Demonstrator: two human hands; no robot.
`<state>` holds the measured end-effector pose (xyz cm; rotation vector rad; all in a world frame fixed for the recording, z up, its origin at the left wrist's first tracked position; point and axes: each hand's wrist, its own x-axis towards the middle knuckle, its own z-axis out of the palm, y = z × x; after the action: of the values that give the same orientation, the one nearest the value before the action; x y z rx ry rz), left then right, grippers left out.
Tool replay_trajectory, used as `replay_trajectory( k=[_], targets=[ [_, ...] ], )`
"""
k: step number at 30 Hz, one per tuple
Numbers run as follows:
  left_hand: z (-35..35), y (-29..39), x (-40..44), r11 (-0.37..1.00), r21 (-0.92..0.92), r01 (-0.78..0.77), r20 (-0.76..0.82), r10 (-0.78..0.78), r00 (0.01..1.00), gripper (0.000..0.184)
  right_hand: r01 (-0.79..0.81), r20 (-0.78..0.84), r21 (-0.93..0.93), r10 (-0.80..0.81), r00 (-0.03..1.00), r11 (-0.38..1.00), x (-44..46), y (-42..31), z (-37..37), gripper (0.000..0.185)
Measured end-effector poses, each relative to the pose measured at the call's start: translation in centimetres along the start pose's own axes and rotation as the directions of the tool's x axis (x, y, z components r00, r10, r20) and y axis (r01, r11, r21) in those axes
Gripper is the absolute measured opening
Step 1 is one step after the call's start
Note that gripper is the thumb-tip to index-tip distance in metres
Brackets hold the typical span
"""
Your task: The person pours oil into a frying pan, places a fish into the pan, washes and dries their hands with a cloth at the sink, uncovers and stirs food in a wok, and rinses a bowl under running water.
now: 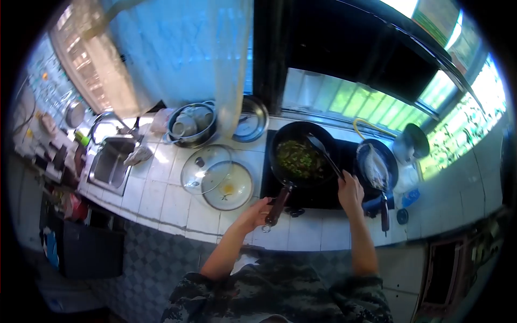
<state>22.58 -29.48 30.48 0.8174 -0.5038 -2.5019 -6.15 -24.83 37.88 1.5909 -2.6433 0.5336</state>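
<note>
A dark frying pan (301,153) with chopped green food (297,160) in it sits on the black stove (318,198). My left hand (257,214) is at the pan's brown handle (279,204), its fingers against the handle's left side; whether they wrap round it is hard to see. In my right hand (350,192) is the dark handle of a spatula (326,156), whose head rests inside the pan at its upper right. Left of the pan, a glass lid (200,168) partly overlaps a white plate (241,185) with something yellow on it.
A second pan (391,164) holding a fish (373,168) stands at the right of the stove. Behind the plate are a pot of bowls (192,141) and a round metal lid (253,126). The sink (110,163) is farther left, and a metal container (413,141) stands at right.
</note>
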Motion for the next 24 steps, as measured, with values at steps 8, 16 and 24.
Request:
replay_trajectory(
  k=[8, 16, 24],
  targets=[
    [-6.2, -4.3, -4.6, 0.958, 0.264, -0.108, -0.363, 0.202, 0.910, 0.033, 0.007, 0.113, 0.172, -0.026, 0.993, 0.985, -2.8, -1.2, 0.4, 0.038],
    [-7.3, -9.8, -6.7, 0.944, 0.296, -0.146, -0.540, 0.292, 0.789, 0.021, 0.223, -0.234, 0.537, -0.111, 0.966, 0.814, -4.0, 0.4, -0.2, 0.026],
    [-11.9, -3.7, -5.7, 0.783, 0.611, -0.116, -0.482, 0.484, 0.730, 0.024, 0.368, -0.541, 0.470, -0.067, 0.838, 0.803, -6.8, -3.0, -2.7, 0.019]
  ],
)
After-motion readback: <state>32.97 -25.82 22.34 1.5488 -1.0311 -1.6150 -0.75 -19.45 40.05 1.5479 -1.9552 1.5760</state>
